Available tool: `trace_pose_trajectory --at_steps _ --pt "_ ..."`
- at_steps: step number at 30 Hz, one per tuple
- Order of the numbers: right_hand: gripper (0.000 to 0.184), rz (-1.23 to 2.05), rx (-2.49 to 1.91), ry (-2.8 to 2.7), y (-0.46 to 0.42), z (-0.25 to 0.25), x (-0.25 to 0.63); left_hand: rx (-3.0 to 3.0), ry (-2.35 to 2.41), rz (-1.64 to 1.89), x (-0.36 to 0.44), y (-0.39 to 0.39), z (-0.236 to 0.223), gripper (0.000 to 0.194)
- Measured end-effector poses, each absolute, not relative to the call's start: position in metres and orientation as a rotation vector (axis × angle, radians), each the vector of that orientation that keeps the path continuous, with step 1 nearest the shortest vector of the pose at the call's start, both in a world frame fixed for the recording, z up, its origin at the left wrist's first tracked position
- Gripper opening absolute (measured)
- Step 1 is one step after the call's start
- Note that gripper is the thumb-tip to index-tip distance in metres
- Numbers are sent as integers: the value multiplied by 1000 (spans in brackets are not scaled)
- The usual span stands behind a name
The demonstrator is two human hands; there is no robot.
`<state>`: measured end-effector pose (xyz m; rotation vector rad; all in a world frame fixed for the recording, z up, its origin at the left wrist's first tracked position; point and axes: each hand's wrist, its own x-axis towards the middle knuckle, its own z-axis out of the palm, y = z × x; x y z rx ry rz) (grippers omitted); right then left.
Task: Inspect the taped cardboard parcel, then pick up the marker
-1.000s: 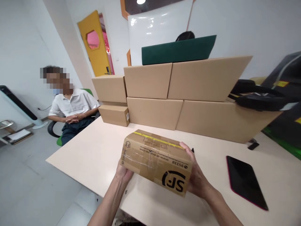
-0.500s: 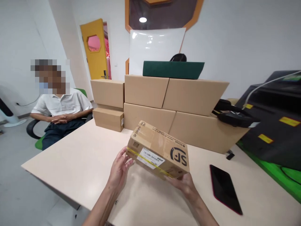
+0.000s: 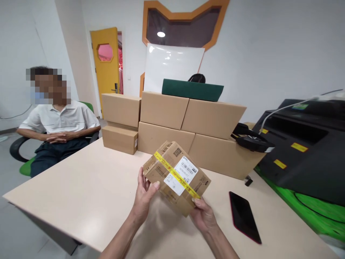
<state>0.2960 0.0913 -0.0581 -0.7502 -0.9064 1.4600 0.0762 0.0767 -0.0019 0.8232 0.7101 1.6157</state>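
I hold a small cardboard parcel (image 3: 176,176) above the beige table (image 3: 81,194), tilted so its face with a white shipping label and a yellow tape strip points at me. My left hand (image 3: 144,196) grips the parcel's left end with the thumb on the front face. My right hand (image 3: 203,216) supports the lower right corner from beneath, fingers curled round the edge.
A dark phone (image 3: 244,216) lies on the table right of my hands. Several plain cardboard boxes (image 3: 188,126) are stacked behind, a green folder (image 3: 192,90) on top. A black headset (image 3: 250,138) and a black machine (image 3: 304,147) are at right. A person (image 3: 58,126) sits at left.
The parcel has been turned over in my hands: the side with the logo has rotated away and the labelled face now points at me. The camera has tilted upward.
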Motion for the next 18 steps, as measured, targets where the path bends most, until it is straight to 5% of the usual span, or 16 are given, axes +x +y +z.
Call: trace_pose_trajectory --at_steps 6,10,18 --pt "71 1507 -702 -974 93 -58 298 1028 666 1596 85 63 3 100" --pt "61 1519 -674 -953 94 -59 295 1097 785 1674 91 54 1 117" --pt "40 1490 -769 -936 94 -46 293 1053 893 1797 84 47 15 117"
